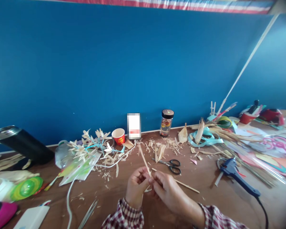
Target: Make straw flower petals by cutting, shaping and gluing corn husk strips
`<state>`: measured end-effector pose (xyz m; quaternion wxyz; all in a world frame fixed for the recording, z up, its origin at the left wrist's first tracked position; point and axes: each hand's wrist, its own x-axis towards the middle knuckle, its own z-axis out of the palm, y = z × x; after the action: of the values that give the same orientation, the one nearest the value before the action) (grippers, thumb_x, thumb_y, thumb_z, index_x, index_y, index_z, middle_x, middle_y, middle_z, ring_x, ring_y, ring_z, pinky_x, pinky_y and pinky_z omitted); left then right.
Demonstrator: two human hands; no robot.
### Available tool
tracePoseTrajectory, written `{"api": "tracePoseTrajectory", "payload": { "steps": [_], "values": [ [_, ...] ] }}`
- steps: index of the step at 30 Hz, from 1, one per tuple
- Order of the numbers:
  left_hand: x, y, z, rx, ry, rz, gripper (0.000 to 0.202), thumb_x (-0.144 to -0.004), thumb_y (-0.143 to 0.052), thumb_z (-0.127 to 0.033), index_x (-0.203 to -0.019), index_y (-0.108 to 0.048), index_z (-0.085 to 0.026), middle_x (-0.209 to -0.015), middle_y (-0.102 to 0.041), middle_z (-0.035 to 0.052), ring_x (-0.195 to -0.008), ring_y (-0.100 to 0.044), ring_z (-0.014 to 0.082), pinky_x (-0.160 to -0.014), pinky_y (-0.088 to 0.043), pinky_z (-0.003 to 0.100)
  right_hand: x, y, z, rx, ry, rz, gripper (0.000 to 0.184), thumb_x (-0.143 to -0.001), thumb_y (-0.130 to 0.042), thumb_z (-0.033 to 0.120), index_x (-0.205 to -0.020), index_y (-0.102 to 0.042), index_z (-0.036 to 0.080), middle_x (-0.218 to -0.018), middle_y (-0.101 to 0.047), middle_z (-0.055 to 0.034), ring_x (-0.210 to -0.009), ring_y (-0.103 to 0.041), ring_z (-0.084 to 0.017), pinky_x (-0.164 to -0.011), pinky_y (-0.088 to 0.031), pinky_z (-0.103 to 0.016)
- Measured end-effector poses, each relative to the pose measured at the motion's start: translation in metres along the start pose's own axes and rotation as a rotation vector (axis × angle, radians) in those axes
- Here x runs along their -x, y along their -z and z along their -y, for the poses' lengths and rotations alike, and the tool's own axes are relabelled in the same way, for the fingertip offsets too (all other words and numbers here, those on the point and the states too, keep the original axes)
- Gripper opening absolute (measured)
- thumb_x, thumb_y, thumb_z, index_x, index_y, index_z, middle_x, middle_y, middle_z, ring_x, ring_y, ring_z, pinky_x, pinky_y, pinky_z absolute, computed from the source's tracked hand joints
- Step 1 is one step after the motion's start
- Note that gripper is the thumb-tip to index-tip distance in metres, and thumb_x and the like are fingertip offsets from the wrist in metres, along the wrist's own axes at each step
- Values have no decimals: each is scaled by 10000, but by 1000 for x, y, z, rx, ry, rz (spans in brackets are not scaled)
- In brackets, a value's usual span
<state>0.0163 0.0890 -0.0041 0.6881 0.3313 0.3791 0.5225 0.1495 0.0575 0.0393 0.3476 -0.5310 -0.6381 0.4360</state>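
Observation:
My left hand [136, 186] and my right hand [168, 190] meet above the brown table [205, 197], both in plaid sleeves. Their fingers pinch a thin pale strip of dried husk [144, 160] that points up and away to the left. A thin wooden stick [187, 186] lies on the table just right of my right hand; whether the hand touches it is unclear. Black-handled scissors [170, 164] lie shut just beyond my hands.
Husk flowers [92, 144] and scraps lie at the left, near a red paper cup [118, 136] and a jar [166, 122]. A blue glue gun [235, 173] lies right, with ribbon [205, 138] and coloured paper behind. A black flask [23, 144] lies far left.

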Motion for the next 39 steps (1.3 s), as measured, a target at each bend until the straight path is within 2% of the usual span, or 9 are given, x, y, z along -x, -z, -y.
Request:
{"api": "tracePoseTrajectory", "payload": {
  "steps": [4, 10, 15, 18, 22, 25, 29, 33, 39],
  "values": [
    [-1, -2, -1, 88, 10, -48, 318, -577, -768, -214, -835, -593, -152, -576, -571, -46, -535, -536, 80, -551, -429, 210, 0, 0, -1, -15, -25, -4, 177, -885, -380, 308, -748, -417, 202, -563, -593, 16, -448, -530, -100, -443, -381, -177],
    [-1, 0, 4, -9, 15, 134, 207, -571, -769, -210, -648, -593, -134, -563, -581, -21, -495, -526, 92, -472, -422, 208, 1, 6, 0, 211, 39, 11, 121, -816, -444, 175, -702, -482, 182, -620, -614, 6, -549, -539, -99, -514, -343, -179],
    [-1, 2, 8, -67, 43, 71, 154, -609, -748, -239, -621, -652, -119, -599, -637, 10, -534, -545, 88, -525, -435, 199, -1, 16, 3, 391, 100, -41, 177, -799, -463, 191, -631, -513, 170, -581, -506, 27, -521, -423, -82, -488, -260, -194],
    [-1, 3, 8, -105, 60, 67, 163, -619, -742, -259, -690, -693, -121, -605, -652, 17, -550, -556, 95, -548, -447, 204, -4, 22, 3, 341, 101, -40, 259, -803, -480, 234, -557, -454, 160, -575, -442, 35, -517, -378, -70, -479, -243, -193],
    [-3, 2, 6, -132, 46, 65, 229, -646, -723, -273, -822, -696, -128, -673, -674, 33, -635, -593, 123, -636, -483, 239, -7, 23, -4, 108, -45, 69, 359, -852, -421, 324, -531, -368, 175, -457, -324, 68, -431, -279, -58, -409, -195, -186],
    [-3, 1, 7, -73, 30, 19, 280, -652, -718, -272, -892, -656, -141, -699, -672, 27, -626, -592, 113, -626, -487, 236, -8, 19, -9, -30, -62, 63, 232, -854, -421, 307, -660, -437, 180, -462, -394, 76, -408, -318, -59, -401, -240, -173],
    [-1, 0, 8, -134, 2, -56, 203, -634, -725, -285, -717, -639, -121, -623, -650, 16, -552, -562, 87, -564, -469, 200, -8, 15, -6, 79, 34, -29, 38, -799, -479, 198, -792, -511, 178, -574, -542, 38, -507, -475, -86, -492, -342, -178],
    [1, -2, 7, -224, -25, -48, 208, -618, -725, -297, -676, -652, -112, -561, -628, 13, -500, -528, 80, -493, -429, 180, -8, 16, -2, 202, 58, -71, 80, -771, -492, 164, -772, -571, 174, -677, -613, -2, -592, -540, -108, -559, -383, -194],
    [3, -8, -1, -302, -20, 3, 197, -614, -717, -284, -682, -668, -106, -563, -627, 23, -498, -518, 84, -488, -421, 185, -8, 16, -7, 250, 38, -101, 107, -760, -498, 167, -741, -603, 169, -626, -613, 4, -543, -533, -105, -512, -370, -186]
  ]
}}
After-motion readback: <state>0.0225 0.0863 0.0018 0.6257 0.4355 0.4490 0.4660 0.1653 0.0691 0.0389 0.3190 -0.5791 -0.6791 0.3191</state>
